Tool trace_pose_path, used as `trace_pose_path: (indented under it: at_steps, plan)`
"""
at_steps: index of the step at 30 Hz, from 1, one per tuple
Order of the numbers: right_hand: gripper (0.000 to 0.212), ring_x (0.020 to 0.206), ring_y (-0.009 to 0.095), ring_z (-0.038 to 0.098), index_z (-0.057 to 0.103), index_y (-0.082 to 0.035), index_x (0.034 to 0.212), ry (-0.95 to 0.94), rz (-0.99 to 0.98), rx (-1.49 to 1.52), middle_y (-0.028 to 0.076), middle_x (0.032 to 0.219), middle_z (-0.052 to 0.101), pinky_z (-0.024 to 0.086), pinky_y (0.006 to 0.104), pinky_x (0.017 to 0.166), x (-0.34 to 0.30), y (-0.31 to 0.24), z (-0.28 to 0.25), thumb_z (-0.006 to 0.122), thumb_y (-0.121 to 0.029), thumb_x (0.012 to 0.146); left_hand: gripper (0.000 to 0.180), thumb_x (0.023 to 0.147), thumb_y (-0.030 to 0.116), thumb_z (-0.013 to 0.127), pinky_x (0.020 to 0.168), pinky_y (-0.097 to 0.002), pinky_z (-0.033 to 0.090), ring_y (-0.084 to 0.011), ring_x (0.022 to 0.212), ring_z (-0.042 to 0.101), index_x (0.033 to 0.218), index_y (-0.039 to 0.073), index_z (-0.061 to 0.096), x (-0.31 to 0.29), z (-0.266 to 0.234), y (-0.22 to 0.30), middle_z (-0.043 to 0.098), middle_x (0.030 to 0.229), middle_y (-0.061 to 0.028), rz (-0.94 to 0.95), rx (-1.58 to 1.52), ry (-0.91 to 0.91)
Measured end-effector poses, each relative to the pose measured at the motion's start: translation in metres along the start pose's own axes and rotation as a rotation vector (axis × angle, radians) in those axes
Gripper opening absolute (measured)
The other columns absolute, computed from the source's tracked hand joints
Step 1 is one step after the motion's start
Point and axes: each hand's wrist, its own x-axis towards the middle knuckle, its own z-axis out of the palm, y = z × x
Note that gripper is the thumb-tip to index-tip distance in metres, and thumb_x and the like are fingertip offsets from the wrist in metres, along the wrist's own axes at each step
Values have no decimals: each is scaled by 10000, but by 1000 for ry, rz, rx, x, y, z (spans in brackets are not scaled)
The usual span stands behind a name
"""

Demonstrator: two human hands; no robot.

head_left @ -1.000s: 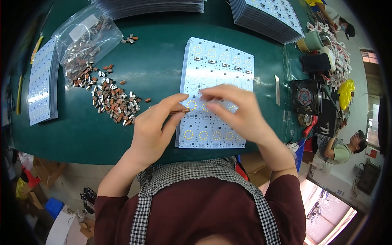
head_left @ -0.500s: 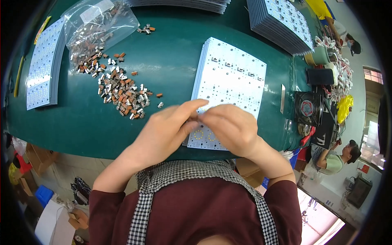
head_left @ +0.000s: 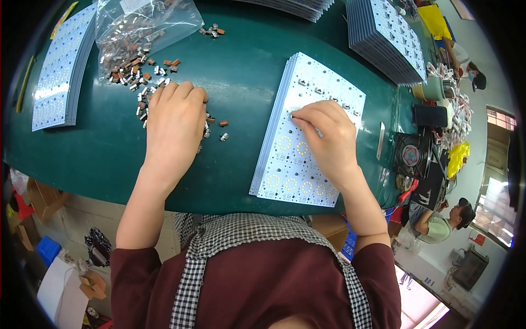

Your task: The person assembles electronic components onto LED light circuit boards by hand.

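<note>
On the right, the top circuit board (head_left: 279, 159) of a stack is white, with rings of yellow dots and several small switches fitted in a row towards its far end. My right hand (head_left: 330, 134) is over this board, thumb and forefinger pinched on a small slide switch (head_left: 293, 115) at the board's left part; the fingers mostly cover it. To the left, my left hand (head_left: 176, 123) reaches over a loose pile of small orange-and-silver slide switches (head_left: 141, 104). Its fingers curl down together into the pile, and their tips are hidden.
A clear plastic bag (head_left: 148, 33) of switches lies behind the pile. More board stacks stand at the far left (head_left: 61, 71) and far right (head_left: 383, 41). A small fan (head_left: 413, 151) and a thin metal strip (head_left: 381, 140) lie right. Two people sit beyond the table.
My hands were together over the near part of the board. The left has moved left to the switch pile; the right has moved farther up the board. The view has shifted slightly.
</note>
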Motion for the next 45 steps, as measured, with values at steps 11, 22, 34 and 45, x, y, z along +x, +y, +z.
trace_pose_path:
  at_steps: [11, 22, 34, 45]
  plan:
    - [113, 835, 251, 608, 705, -55, 848, -31, -4, 7, 56, 843, 640, 509, 363, 719, 2, 0, 0, 714, -28, 739, 28, 861, 60, 606, 884, -403, 409, -274, 887, 547, 871, 42, 587, 1, 4, 1, 560, 868, -91, -31, -5, 37]
    - [149, 819, 247, 634, 711, -50, 924, 30, -8, 30, 68, 867, 678, 517, 337, 695, -2, -5, -8, 720, -44, 775, 162, 812, 10, 632, 839, -388, 417, -265, 822, 575, 973, 32, 634, 2, -1, -3, 610, 855, -85, -3, -139, 12]
    - [188, 928, 125, 642, 674, 39, 1021, -285, 641, 1364, 71, 979, 689, 513, 272, 843, -6, -32, -14, 629, -126, 942, 402, 764, -30, 681, 679, -298, 566, -221, 837, 656, 1155, 49, 634, -10, -7, 45, 592, 1058, -123, 344, -765, 186]
    - [133, 889, 120, 635, 684, 25, 979, -443, 594, 1345, 60, 931, 677, 522, 276, 802, -16, -29, -20, 691, -59, 877, 431, 779, -58, 660, 703, -293, 578, -214, 871, 668, 1196, 29, 596, -18, -7, 51, 549, 1100, -132, 515, -760, 92]
